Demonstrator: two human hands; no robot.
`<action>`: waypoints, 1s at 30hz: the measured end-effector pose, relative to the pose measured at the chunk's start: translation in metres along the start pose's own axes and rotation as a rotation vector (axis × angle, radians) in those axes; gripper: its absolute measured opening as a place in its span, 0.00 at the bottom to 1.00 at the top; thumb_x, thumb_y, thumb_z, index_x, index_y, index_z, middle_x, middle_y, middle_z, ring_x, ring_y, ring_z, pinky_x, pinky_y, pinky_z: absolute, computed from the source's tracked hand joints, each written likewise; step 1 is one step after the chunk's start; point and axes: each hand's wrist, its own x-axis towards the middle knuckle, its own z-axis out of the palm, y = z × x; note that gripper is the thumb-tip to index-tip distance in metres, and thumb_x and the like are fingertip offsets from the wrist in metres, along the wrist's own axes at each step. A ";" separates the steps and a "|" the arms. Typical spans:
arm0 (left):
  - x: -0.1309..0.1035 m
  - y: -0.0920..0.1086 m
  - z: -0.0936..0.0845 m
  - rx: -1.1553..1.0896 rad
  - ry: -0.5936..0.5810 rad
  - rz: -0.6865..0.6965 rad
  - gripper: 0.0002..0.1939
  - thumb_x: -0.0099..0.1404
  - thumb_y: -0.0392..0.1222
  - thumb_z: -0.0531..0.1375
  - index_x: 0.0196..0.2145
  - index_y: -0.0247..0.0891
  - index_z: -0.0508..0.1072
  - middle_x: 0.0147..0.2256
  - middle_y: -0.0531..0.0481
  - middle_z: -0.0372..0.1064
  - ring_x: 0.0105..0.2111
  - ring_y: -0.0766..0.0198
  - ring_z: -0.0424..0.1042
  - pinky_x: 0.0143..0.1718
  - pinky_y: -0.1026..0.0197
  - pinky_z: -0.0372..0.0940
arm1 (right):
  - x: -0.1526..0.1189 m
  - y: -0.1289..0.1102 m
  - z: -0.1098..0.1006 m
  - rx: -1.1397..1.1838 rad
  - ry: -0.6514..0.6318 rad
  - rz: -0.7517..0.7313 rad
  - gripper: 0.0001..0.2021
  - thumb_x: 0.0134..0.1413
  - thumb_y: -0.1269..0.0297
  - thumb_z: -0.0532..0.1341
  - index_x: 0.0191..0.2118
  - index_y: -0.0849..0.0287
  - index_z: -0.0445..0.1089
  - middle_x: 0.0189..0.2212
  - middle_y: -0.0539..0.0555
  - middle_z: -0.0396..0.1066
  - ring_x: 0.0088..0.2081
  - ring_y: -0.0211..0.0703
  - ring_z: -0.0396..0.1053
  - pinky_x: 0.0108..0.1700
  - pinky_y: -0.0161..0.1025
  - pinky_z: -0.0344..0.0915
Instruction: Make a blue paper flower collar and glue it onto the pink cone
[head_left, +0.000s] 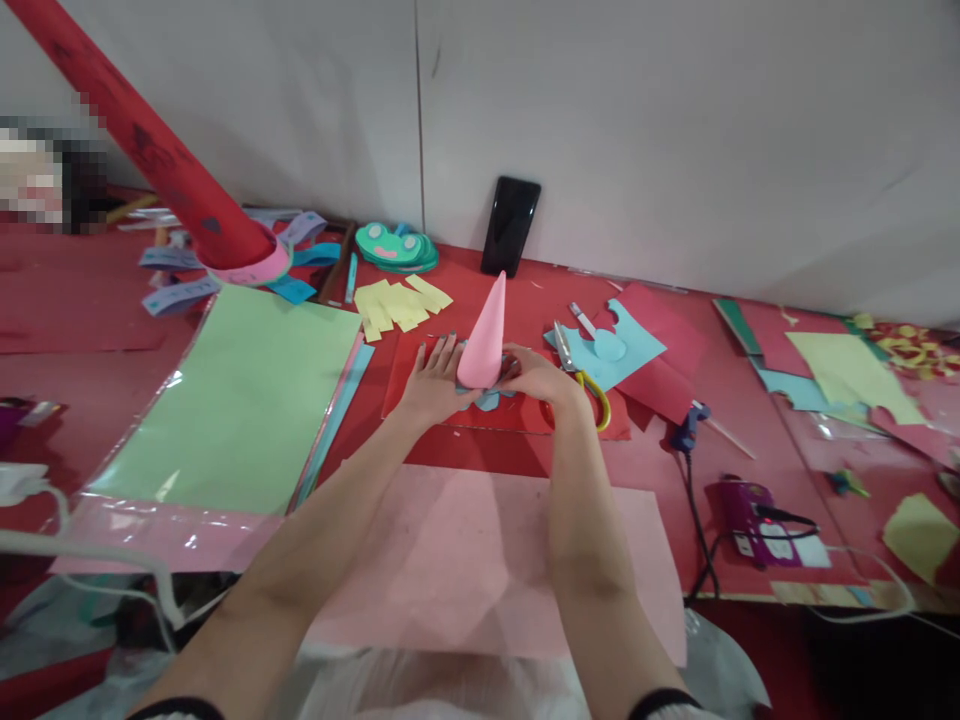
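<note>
A pink paper cone (485,335) stands point up on the red table, between my two hands. Under its base lies a small blue paper piece (487,401). My left hand (439,383) rests flat at the cone's left side, its fingers spread. At the cone's lower right, my right hand (531,374) has bent fingers against the base and the blue paper; whether it grips either is hard to see. Beneath both hands is a red sheet (577,418).
Yellow-handled scissors (592,396) and cut blue paper (643,345) lie right. Yellow strips (397,305) and green cutouts (396,248) lie behind. A phone (511,226) leans on the wall. Left are green sheets (240,405) and a tall red cone (161,150); right, a purple power strip (754,520).
</note>
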 end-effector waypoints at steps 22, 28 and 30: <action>-0.002 0.002 -0.001 0.024 -0.006 -0.006 0.42 0.62 0.57 0.53 0.66 0.30 0.45 0.67 0.36 0.39 0.67 0.49 0.37 0.65 0.42 0.32 | 0.000 0.000 0.001 -0.109 0.025 -0.060 0.33 0.37 0.69 0.70 0.54 0.60 0.65 0.36 0.54 0.73 0.30 0.36 0.67 0.36 0.37 0.67; -0.003 0.003 -0.002 0.048 -0.026 0.001 0.41 0.63 0.57 0.52 0.65 0.29 0.46 0.67 0.36 0.37 0.67 0.49 0.35 0.66 0.42 0.31 | 0.002 -0.002 0.002 -0.217 0.025 -0.050 0.29 0.39 0.67 0.70 0.51 0.62 0.67 0.38 0.56 0.72 0.31 0.38 0.68 0.37 0.39 0.67; -0.003 0.003 -0.003 0.057 -0.027 0.001 0.41 0.63 0.57 0.52 0.65 0.28 0.47 0.67 0.36 0.37 0.67 0.50 0.36 0.66 0.43 0.31 | 0.002 -0.003 0.003 -0.240 0.024 -0.040 0.28 0.39 0.67 0.69 0.51 0.62 0.67 0.37 0.56 0.72 0.31 0.38 0.68 0.37 0.39 0.66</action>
